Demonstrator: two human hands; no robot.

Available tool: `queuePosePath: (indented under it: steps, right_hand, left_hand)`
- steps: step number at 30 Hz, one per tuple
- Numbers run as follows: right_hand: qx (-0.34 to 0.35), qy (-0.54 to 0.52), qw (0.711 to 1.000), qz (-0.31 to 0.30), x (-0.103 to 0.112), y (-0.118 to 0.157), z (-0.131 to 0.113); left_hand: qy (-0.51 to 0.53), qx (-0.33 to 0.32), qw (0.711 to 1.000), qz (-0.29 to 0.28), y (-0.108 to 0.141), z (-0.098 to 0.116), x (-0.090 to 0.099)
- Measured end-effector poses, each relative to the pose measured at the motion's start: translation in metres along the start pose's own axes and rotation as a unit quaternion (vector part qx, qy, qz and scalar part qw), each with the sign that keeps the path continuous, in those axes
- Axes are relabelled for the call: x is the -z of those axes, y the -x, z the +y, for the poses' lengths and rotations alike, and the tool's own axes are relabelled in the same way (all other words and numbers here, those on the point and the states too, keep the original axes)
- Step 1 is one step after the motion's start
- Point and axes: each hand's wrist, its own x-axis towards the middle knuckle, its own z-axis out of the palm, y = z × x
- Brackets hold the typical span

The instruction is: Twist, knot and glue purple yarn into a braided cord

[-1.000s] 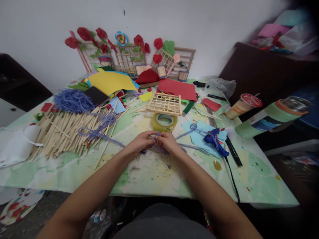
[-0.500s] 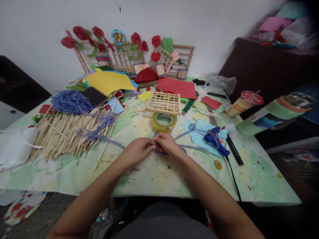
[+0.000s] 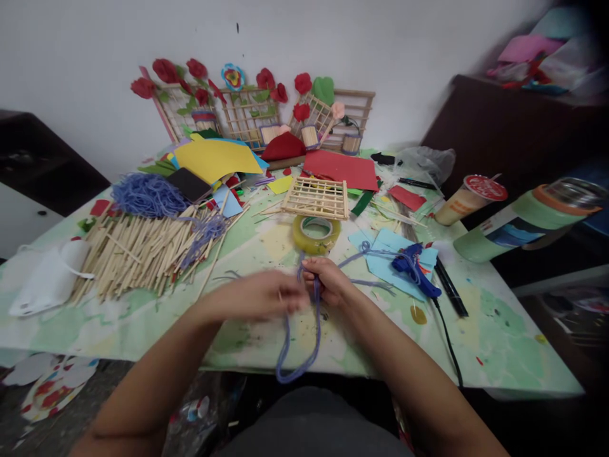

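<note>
Purple-blue yarn (image 3: 318, 330) is pinched in my right hand (image 3: 329, 279), and a loop of it hangs down past the table's front edge. More strands run right towards a blue glue gun (image 3: 413, 270) lying on light blue paper. My left hand (image 3: 264, 295) is beside the right one, over the yarn; motion smears its fingers, so its grip cannot be made out. Just beyond my hands lies a roll of yellowish tape (image 3: 304, 240), with a small wooden-stick lattice (image 3: 316, 197) behind it.
On the left are a heap of wooden sticks (image 3: 137, 260), a bundle of purple-blue yarn (image 3: 148, 195) and a white object (image 3: 52, 282). Coloured paper (image 3: 216, 158) and flowered lattices line the back. A cup (image 3: 469, 200) and bottle (image 3: 518, 225) are at right.
The yarn between my hands now hangs in a long loop towards me. My left hand has shifted slightly nearer me, and the strand across the left side was drawn in.
</note>
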Motion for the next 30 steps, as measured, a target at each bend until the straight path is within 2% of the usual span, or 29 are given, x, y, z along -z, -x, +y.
queuePosePath:
  steps: [1, 3, 4, 7, 8, 10, 11, 13, 16, 18, 23, 27, 30]
  right_hand:
    - [0.000, 0.000, 1.000, 0.002, 0.001, 0.001, 0.001]
    - [-0.003, 0.005, 1.000, 0.009, 0.002, 0.004, 0.001]
    - [-0.006, 0.008, 1.000, 0.013, 0.002, 0.005, 0.001]
    - [-0.014, 0.024, 0.999, 0.027, 0.005, 0.009, 0.001]
    - [-0.016, 0.029, 0.999, 0.031, 0.005, 0.009, 0.001]
    - [-0.018, 0.038, 0.998, 0.036, 0.006, 0.009, 0.001]
    - [-0.018, 0.043, 0.998, 0.037, 0.007, 0.009, 0.001]
    - [-0.016, 0.051, 0.998, 0.042, 0.007, 0.008, 0.002]
    - [-0.016, 0.060, 0.997, 0.048, 0.007, 0.007, 0.004]
    - [-0.020, 0.063, 0.997, 0.049, 0.007, 0.007, 0.004]
    - [-0.019, 0.076, 0.996, 0.046, 0.007, 0.009, 0.002]
    - [-0.013, 0.099, 0.994, 0.051, 0.004, 0.011, 0.002]
    - [-0.001, 0.123, 0.990, 0.066, 0.002, 0.010, 0.002]
  left_hand:
    - [-0.049, -0.022, 0.997, 0.052, -0.016, -0.005, 0.012]
    - [-0.128, -0.047, 0.973, 0.186, -0.048, -0.021, 0.029]
    - [-0.165, -0.041, 0.963, 0.209, -0.062, -0.029, 0.034]
    - [-0.254, -0.009, 0.944, 0.209, -0.086, -0.045, 0.034]
    - [-0.277, -0.020, 0.934, 0.227, -0.089, -0.047, 0.032]
    - [-0.322, -0.086, 0.905, 0.266, -0.091, -0.046, 0.028]
    - [-0.345, -0.125, 0.892, 0.262, -0.092, -0.045, 0.027]
    - [-0.383, -0.177, 0.885, 0.195, -0.095, -0.041, 0.028]
    - [-0.413, -0.172, 0.891, 0.072, -0.105, -0.036, 0.036]
    - [-0.427, -0.157, 0.889, 0.049, -0.113, -0.034, 0.040]
    - [-0.443, -0.120, 0.887, 0.054, -0.122, -0.026, 0.045]
    - [-0.466, -0.181, 0.863, 0.073, -0.117, -0.013, 0.051]
    - [-0.479, -0.201, 0.843, 0.138, -0.110, 0.003, 0.061]
